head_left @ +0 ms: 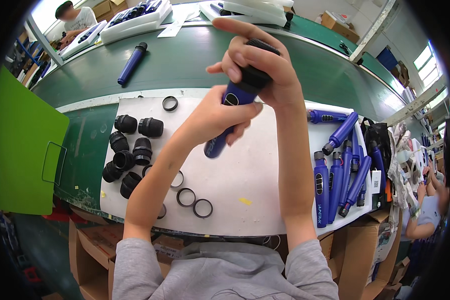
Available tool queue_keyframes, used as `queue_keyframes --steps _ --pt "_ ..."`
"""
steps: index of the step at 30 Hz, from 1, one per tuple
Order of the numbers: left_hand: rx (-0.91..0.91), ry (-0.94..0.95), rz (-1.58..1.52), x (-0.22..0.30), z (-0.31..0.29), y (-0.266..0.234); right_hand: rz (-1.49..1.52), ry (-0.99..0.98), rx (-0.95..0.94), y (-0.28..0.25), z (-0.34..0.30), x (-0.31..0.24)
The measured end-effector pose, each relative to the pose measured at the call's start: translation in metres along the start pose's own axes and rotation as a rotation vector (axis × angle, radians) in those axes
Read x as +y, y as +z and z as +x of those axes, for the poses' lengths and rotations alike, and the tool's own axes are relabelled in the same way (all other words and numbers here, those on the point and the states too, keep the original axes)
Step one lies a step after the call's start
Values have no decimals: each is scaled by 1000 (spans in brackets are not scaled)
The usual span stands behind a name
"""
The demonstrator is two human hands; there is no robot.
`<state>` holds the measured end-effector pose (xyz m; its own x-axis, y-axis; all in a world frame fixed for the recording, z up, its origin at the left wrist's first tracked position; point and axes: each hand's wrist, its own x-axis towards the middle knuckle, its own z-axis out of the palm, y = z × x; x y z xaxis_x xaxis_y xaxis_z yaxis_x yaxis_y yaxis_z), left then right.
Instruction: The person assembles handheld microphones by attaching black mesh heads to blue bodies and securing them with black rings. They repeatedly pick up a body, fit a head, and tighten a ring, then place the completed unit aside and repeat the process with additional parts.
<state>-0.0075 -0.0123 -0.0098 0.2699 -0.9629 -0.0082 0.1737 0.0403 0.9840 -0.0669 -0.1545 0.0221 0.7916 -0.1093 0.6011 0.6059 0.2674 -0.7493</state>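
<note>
My left hand (216,116) grips the blue tube body (227,124) of a handheld device, tilted over the white mat (265,185). At the tube's upper end sits a black round cap (255,70), and my right hand (257,62) is wrapped around that cap with its fingers curled. Both forearms rise from the lower edge. On the mat to the left lie several black caps (127,150), and several black rings (194,201) lie just below my left forearm.
Several blue tube bodies (342,172) lie at the mat's right end. A finished blue device (131,63) rests on the green belt (185,55). White trays (135,20) stand at the back. A green board (20,150) is at the left. Other people are at the far left and right.
</note>
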Motion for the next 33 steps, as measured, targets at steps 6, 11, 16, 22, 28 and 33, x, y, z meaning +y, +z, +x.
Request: queue_keyframes --steps 6,11,16,22,28,33 --pt "536 368 437 -25 18 -2 -325 19 496 25 5 21" --pt "282 100 329 -9 13 -7 -314 86 408 12 2 15" --pt "-88 -13 -65 6 0 -8 -20 79 94 5 -1 -1" --pt "-391 -97 -348 -9 1 -1 97 18 -248 -4 -1 -1" --pt "-1 -109 -204 2 -1 6 40 98 249 9 -2 5" --pt "348 29 261 -5 9 7 -273 101 521 15 2 21"
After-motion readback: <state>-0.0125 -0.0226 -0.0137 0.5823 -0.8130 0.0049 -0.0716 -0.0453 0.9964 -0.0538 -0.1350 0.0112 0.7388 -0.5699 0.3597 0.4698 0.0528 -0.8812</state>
